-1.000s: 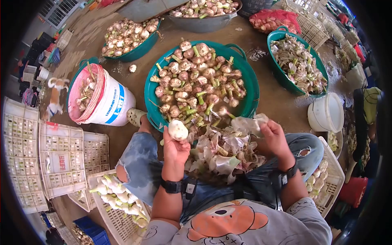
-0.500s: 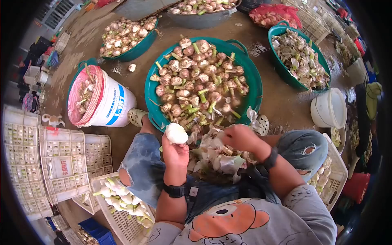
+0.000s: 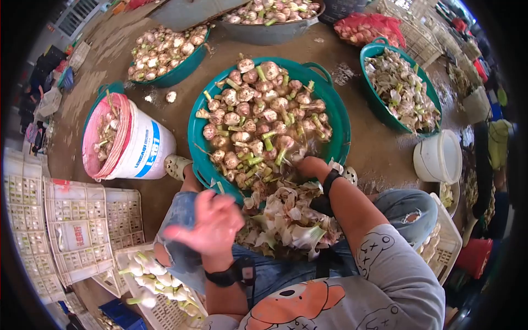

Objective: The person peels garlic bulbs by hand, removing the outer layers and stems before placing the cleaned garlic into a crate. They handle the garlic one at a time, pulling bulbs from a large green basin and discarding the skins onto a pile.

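Observation:
My left hand (image 3: 210, 223) is blurred by motion above my left knee, its fingers spread and nothing in it. Reaching into the near right side of a large green tub (image 3: 342, 124), my right hand (image 3: 311, 167) has its fingers hidden at the water. Unpeeled garlic bulbs (image 3: 242, 110) with cut stalks fill the tub, some in murky water. Loose garlic skins (image 3: 283, 217) are heaped in my lap, just in front of the tub. Peeled white garlic bulbs (image 3: 159, 278) lie in a pale plastic crate (image 3: 157, 308) by my left side.
A white bucket (image 3: 157, 146) and stacked crates (image 3: 71, 220) stand at left. More garlic fills a green basin (image 3: 184, 69) and a metal basin (image 3: 269, 34) behind. At right are a tub of skins (image 3: 404, 91), a white pail (image 3: 437, 158) and another crate (image 3: 448, 242).
The peeled white garlic bulb has left my left hand, which has opened and moved left and down. My right hand has gone from above the skins into the tub.

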`<state>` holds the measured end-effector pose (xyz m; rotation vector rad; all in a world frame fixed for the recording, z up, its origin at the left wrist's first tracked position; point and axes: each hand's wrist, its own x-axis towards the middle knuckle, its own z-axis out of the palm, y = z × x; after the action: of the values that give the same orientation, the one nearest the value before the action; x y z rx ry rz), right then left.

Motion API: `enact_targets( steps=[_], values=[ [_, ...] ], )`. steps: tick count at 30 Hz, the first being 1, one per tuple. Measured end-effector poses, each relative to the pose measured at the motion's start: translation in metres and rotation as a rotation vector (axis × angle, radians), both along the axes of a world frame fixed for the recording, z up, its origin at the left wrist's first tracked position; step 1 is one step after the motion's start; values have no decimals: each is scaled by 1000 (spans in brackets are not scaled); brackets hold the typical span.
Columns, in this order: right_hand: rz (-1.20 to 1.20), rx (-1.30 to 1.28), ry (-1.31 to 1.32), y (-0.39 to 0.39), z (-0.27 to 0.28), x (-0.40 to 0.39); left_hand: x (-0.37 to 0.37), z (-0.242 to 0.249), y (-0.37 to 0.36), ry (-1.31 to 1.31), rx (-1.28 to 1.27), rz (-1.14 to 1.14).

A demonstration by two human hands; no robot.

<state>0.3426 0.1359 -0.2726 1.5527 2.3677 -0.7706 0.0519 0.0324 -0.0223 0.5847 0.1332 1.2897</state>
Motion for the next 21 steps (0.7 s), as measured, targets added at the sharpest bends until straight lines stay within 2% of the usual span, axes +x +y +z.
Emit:
enact_targets(
  steps=[1,2,4,6,8,10,12,14,16,18,19,21],
  values=[
    [74,39,4,-2,18,-5,8,-4,0,366,-253,100],
    [92,36,10,-5,36,-10,18,-15,5,569,-365,110],
    [-319,-209,296,-15,111,-28,33,-39,10,780,-655,105],
    [-433,-140,683,-49,169,-48,55,-50,7,810,-751,91],
    [-132,125,785,-79,164,-59,64,-58,7,801,-609,-44],
    [89,210,418,-100,204,-71,71,-57,5,811,-609,-2],
    [16,293,319,-114,213,-79,75,-57,3,1100,-538,106],
    [-28,332,293,-123,210,-85,74,-49,-2,998,-608,120],
    [-66,324,291,-123,207,-88,67,-47,-3,816,-726,15],
    [-156,190,558,-117,201,-88,66,-44,-3,786,-733,25],
    [-157,198,556,-113,198,-87,64,-44,-2,752,-759,8],
    [-924,-753,1095,-110,195,-87,65,-43,-2,714,-787,-15]
  ],
)
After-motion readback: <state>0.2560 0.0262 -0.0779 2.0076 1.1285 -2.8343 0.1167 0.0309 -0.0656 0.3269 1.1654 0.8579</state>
